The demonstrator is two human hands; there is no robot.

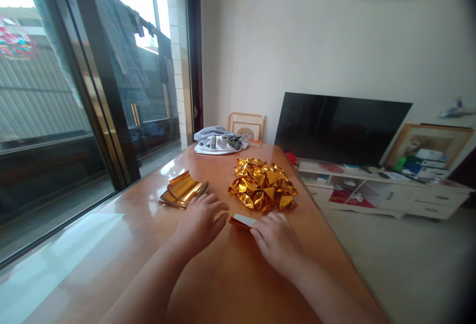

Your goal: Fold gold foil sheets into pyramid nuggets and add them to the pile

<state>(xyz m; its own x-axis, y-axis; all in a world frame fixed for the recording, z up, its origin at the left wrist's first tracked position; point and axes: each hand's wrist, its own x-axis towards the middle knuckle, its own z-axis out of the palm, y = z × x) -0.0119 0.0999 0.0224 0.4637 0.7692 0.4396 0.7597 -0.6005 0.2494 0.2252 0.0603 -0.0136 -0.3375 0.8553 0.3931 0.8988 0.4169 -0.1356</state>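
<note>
My right hand point(278, 239) pinches one end of a partly folded sheet of gold foil paper point(243, 220), low over the wooden table. The sheet's pale back faces up and a gold edge shows along its near side. To the left, my left hand point(203, 222) is open, fingers apart and holding nothing, a short gap from the sheet's free end. Just beyond its fingertips lies a stack of flat gold foil sheets point(184, 190), slightly curled. A heap of folded gold foil pieces point(264, 185) sits beyond my right hand, near the table's right edge.
Grey and white cloth point(219, 140) lies bundled at the far end of the glossy table point(219, 279). A sliding glass door point(96, 91) runs along the left. Across the floor on the right, a television point(340, 128) stands on a white cabinet point(416, 196).
</note>
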